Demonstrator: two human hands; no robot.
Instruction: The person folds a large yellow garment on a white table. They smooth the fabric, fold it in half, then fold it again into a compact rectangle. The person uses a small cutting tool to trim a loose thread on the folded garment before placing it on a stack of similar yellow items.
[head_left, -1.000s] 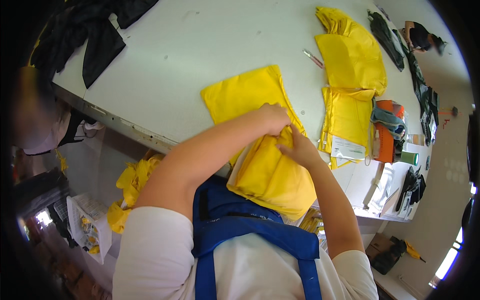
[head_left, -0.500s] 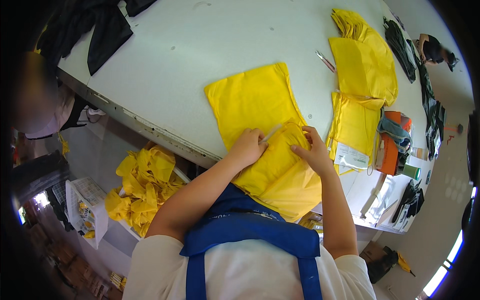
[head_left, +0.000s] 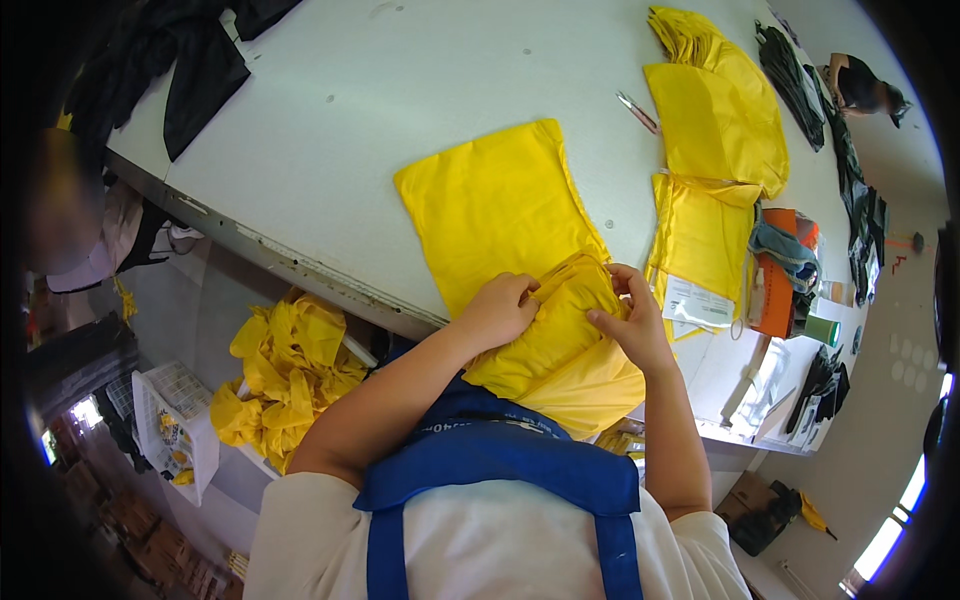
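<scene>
A yellow fabric piece (head_left: 500, 215) lies on the table, its near part gathered up and hanging over the front edge. My left hand (head_left: 507, 308) is closed on the left side of the gathered yellow fabric, fingertips pinched at its upper edge. On the other side, my right hand (head_left: 637, 318) grips the same edge, with the thumb on top and the fingers curled at the far side. Folds between the hands form a loose rounded opening. What lies under my left fingers is hidden.
Stacked yellow fabric pieces (head_left: 715, 120) lie on the right of the white table (head_left: 330, 185), beside small snips (head_left: 637, 112). An orange box (head_left: 777, 300) stands nearby. Crumpled yellow fabric (head_left: 290, 365) sits below left, next to a white basket (head_left: 205, 440). Dark fabric (head_left: 205, 85) lies far left, near another person.
A white strip that showed by my left fingertips is out of sight. Both hands stay on the fabric, and the fold between them looks more bunched. The view has shifted slightly.
</scene>
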